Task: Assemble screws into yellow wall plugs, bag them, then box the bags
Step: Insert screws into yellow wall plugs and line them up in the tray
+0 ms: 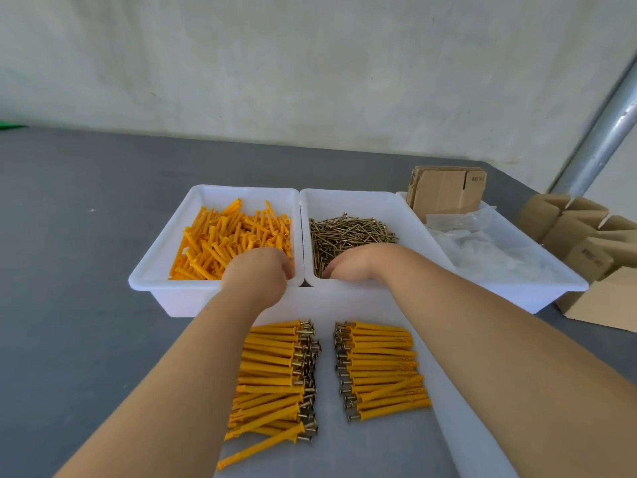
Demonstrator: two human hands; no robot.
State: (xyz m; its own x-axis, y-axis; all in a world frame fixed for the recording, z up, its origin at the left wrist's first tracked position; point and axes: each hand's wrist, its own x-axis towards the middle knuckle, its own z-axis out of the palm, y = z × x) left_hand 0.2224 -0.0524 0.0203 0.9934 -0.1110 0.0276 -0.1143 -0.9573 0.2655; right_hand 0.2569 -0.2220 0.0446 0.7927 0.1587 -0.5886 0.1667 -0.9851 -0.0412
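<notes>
Assembly step: your left hand [256, 270] curls in loose yellow plastic wall plugs [234, 236], right hand [351, 265] in brass-coloured screws [348, 236], grips can't tell; next, seat screw into plug.

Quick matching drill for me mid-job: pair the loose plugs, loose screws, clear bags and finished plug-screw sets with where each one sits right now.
Things:
1. loose yellow wall plugs
2. loose screws
3. clear plastic bags
4. assembled plug-and-screw sets

Places:
A. right white tub, beside folded cardboard
B. white board nearest the person, in two rows
C. left white tub
D. middle white tub

Pairs: 1-C, 2-D, 3-A, 4-B
</notes>
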